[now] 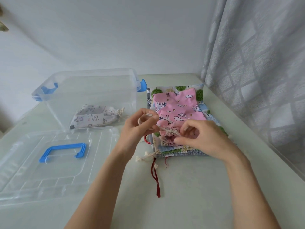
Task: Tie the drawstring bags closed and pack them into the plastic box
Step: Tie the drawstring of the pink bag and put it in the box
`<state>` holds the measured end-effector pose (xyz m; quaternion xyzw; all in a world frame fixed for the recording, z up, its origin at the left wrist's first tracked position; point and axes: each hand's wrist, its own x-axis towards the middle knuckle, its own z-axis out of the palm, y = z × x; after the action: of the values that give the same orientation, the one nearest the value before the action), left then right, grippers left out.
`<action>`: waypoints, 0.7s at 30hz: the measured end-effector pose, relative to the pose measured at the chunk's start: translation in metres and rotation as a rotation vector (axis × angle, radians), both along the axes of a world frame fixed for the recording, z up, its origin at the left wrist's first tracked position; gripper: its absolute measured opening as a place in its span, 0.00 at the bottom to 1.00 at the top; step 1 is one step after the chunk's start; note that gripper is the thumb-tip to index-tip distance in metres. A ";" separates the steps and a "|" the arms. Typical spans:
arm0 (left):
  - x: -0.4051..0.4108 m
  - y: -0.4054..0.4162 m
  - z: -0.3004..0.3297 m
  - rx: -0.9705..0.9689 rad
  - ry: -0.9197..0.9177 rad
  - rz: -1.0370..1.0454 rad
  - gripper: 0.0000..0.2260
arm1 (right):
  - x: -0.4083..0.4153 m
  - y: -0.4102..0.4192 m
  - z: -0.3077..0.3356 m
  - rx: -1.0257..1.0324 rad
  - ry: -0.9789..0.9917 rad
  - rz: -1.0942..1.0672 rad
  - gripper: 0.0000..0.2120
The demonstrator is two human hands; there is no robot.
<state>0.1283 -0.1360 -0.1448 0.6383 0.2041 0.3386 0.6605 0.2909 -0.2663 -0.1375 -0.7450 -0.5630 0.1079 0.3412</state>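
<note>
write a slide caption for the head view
Both hands tie the pink bag cord; one white bag already in the clear box.

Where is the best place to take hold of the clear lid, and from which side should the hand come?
Grip the blue handle on the clear lid. The lid lies flat on the table with the handle on its top face, so come from above, fingers curling under the bar.

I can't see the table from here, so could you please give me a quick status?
Both hands, left and right, tying the pink bag's cord. One tied bag in box. Lid off, nothing blocking.
</note>
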 end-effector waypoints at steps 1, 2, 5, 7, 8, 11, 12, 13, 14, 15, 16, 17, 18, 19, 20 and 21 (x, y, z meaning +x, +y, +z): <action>-0.001 0.001 0.000 -0.004 -0.004 -0.006 0.03 | 0.000 0.003 -0.004 -0.041 -0.044 0.006 0.10; -0.003 0.003 0.001 0.000 -0.002 -0.009 0.03 | 0.000 0.005 -0.007 -0.048 -0.064 0.019 0.10; -0.005 0.007 0.000 0.133 0.077 0.023 0.03 | 0.001 0.004 -0.002 0.066 0.043 0.073 0.07; -0.007 0.010 -0.001 0.254 0.144 0.026 0.06 | 0.000 0.002 0.005 0.144 0.172 0.099 0.06; -0.008 0.012 -0.001 0.305 0.170 0.018 0.08 | 0.000 0.001 0.007 0.165 0.230 0.106 0.05; -0.012 0.015 -0.003 0.419 0.255 0.002 0.09 | -0.002 0.001 0.009 0.201 0.267 0.055 0.08; -0.012 0.016 -0.004 0.436 0.285 -0.001 0.08 | -0.001 0.002 0.007 0.218 0.223 0.007 0.10; -0.013 0.016 -0.005 0.458 0.318 -0.005 0.07 | -0.002 0.002 0.008 0.233 0.204 -0.037 0.11; -0.014 0.016 -0.005 0.487 0.350 -0.008 0.04 | -0.002 0.002 0.009 0.255 0.231 -0.069 0.12; -0.014 0.016 -0.005 0.514 0.376 -0.011 0.02 | -0.005 0.002 0.012 0.289 0.330 -0.090 0.14; -0.015 0.016 -0.004 0.530 0.388 -0.016 0.01 | -0.005 0.001 0.014 0.337 0.470 -0.098 0.16; -0.015 0.015 -0.004 0.548 0.395 -0.017 0.01 | -0.006 0.001 0.016 0.379 0.616 -0.089 0.16; -0.015 0.014 -0.004 0.582 0.411 -0.010 0.02 | -0.007 0.001 0.018 0.407 0.741 -0.049 0.15; -0.015 0.013 -0.003 0.639 0.435 0.001 0.02 | -0.010 0.001 0.020 0.416 0.836 0.007 0.14; -0.014 0.013 -0.004 0.702 0.465 0.009 0.02 | -0.012 0.002 0.021 0.418 0.898 0.067 0.13; -0.013 0.012 -0.003 0.747 0.484 0.008 0.02 | -0.016 0.003 0.022 0.416 0.935 0.117 0.12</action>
<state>0.1150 -0.1245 -0.1482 0.8932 0.2191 0.2325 0.3163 0.2754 -0.2635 -0.1159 -0.5005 -0.4005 0.3343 0.6909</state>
